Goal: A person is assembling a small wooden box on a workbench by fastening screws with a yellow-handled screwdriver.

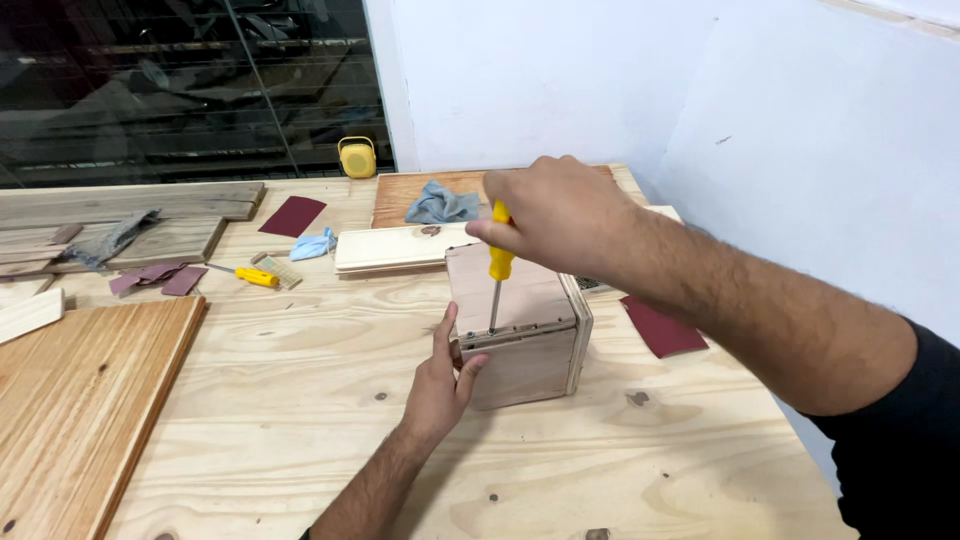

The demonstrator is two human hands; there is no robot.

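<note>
A small wooden box (525,345) stands on the plywood workbench (300,420). My right hand (555,215) is closed around the yellow handle of a screwdriver (497,275), held upright with its tip on the box's top near the front edge. My left hand (440,385) presses flat against the box's left front corner, thumb up along the edge.
A second yellow-handled screwdriver (245,275) lies to the left near dark red sandpaper sheets (293,215). Boards (400,247), a blue-grey rag (440,205), planks (80,400) at the left and a yellow round object (357,157) at the back surround the box. A white wall stands on the right.
</note>
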